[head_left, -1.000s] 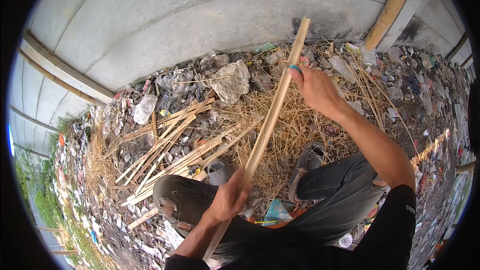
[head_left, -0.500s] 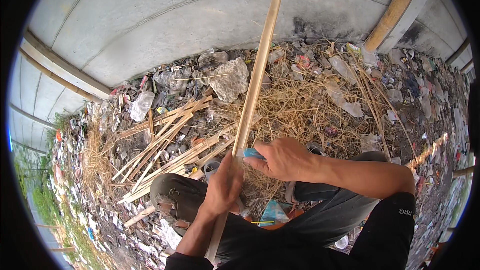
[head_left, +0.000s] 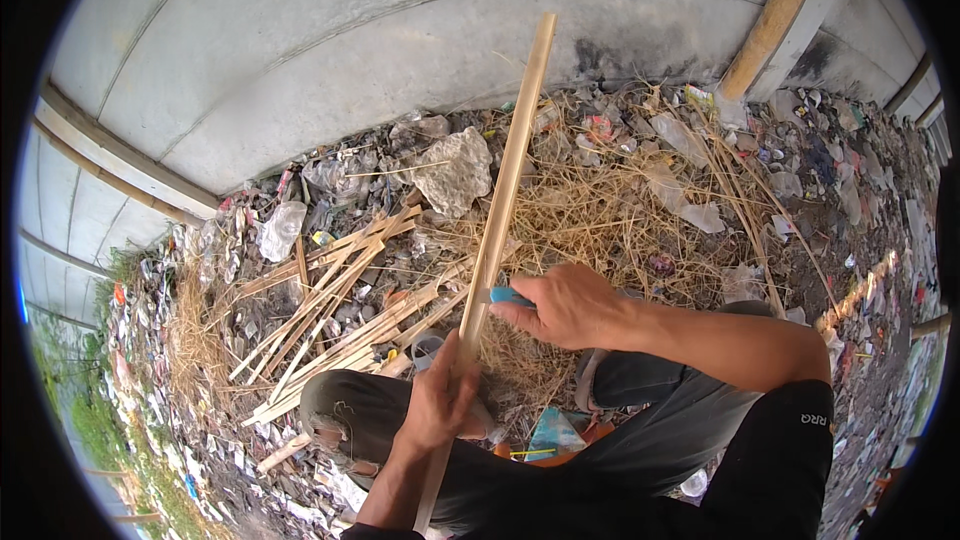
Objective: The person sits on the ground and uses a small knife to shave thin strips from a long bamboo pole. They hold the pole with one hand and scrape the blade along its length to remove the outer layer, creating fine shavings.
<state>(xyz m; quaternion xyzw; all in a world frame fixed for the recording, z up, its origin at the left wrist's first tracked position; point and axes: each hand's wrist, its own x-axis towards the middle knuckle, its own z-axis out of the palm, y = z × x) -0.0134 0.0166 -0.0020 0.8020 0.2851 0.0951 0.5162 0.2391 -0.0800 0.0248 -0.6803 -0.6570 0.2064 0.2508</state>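
Note:
A long split bamboo strip (head_left: 513,165) slants up and away from my lap toward the wall. Around its lower part my left hand (head_left: 440,397) is closed, steadying it. My right hand (head_left: 570,307) grips the blue handle of a knife (head_left: 508,296). Its short pale blade lies against the strip, a little above my left hand. The fingers of the right hand hide much of the handle. The strip's lower end runs down beneath my left forearm.
Cut bamboo strips (head_left: 340,270) lie piled on the littered ground at left. A rough rock (head_left: 453,172) sits near the concrete wall (head_left: 390,40). Dry shavings (head_left: 610,220) cover the ground ahead. Between my legs lies a blue and orange object (head_left: 553,437).
The far tip of the strip sits lower in view. My right hand has moved slightly up and right, with the blade farther along the strip from my left hand.

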